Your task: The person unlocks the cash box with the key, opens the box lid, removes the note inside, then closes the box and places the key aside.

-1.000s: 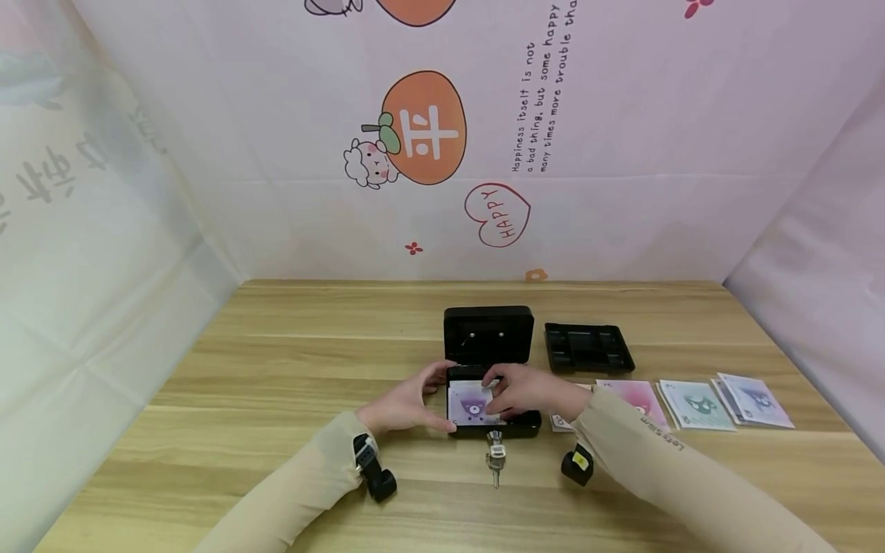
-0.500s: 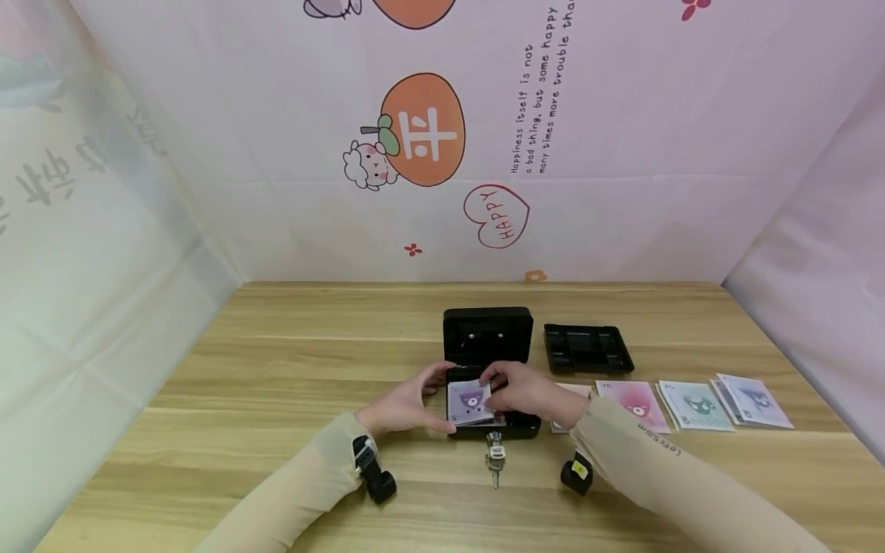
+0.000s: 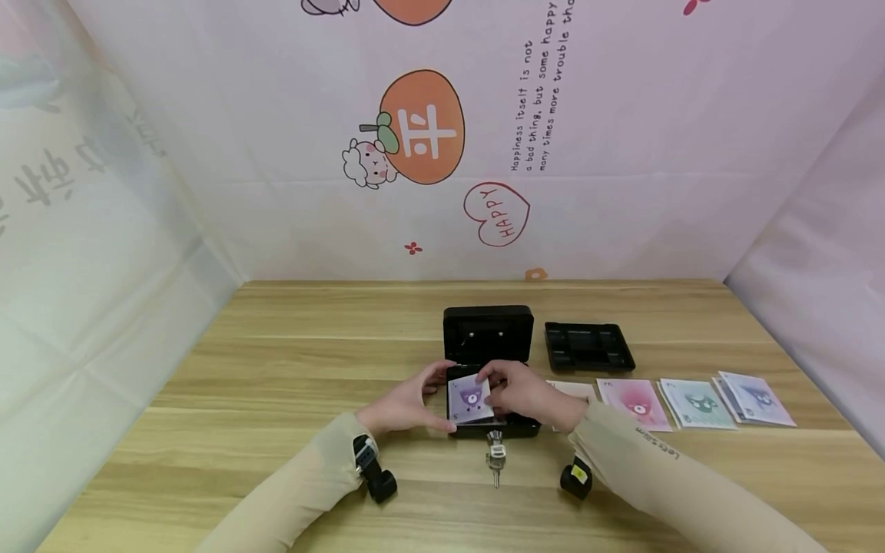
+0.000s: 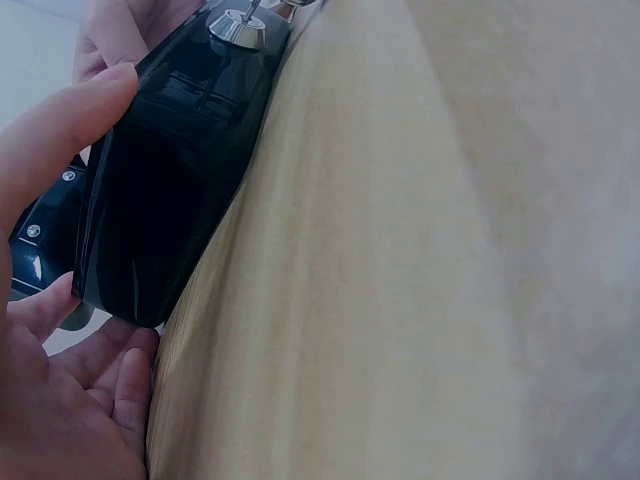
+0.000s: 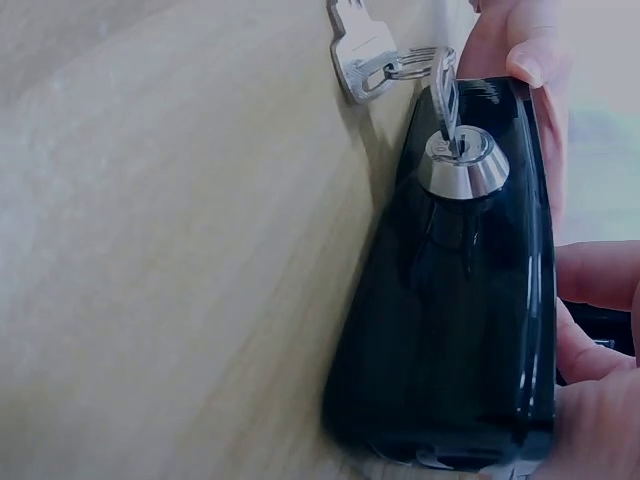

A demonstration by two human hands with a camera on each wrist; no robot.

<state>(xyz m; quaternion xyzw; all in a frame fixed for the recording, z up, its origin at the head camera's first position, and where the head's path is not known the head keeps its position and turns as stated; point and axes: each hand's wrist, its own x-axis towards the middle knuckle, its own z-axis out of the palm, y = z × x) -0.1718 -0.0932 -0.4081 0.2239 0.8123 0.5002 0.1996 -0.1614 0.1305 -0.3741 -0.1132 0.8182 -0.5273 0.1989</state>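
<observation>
A small black cash box point(image 3: 525, 431) sits on the wooden table, its lid point(image 3: 488, 321) raised at the back. My left hand point(image 3: 402, 402) grips the box's left end, thumb at the front corner and fingers towards the back. Inside the box, my right hand point(image 3: 525, 393) pinches the right edge of a purple play banknote point(image 3: 472, 398), which lies tilted over the box's left part. Whether more notes are under it I cannot tell. One key point(image 5: 446, 95) stands in the front lock point(image 5: 466, 170); a second key point(image 5: 365, 52) hangs by rings against the table.
Right of the lid lies a black compartment tray point(image 3: 551, 346). A row of banknote piles runs to the right: a pale one point(image 3: 574, 389) partly behind my right arm, then pink point(image 3: 632, 399), green point(image 3: 698, 403) and blue-violet point(image 3: 760, 399). A printed cloth point(image 3: 311, 223) rises behind the table.
The purple banknote has turned and its right side has risen, with my right hand shifting slightly left along with it. My left hand keeps its place on the box.
</observation>
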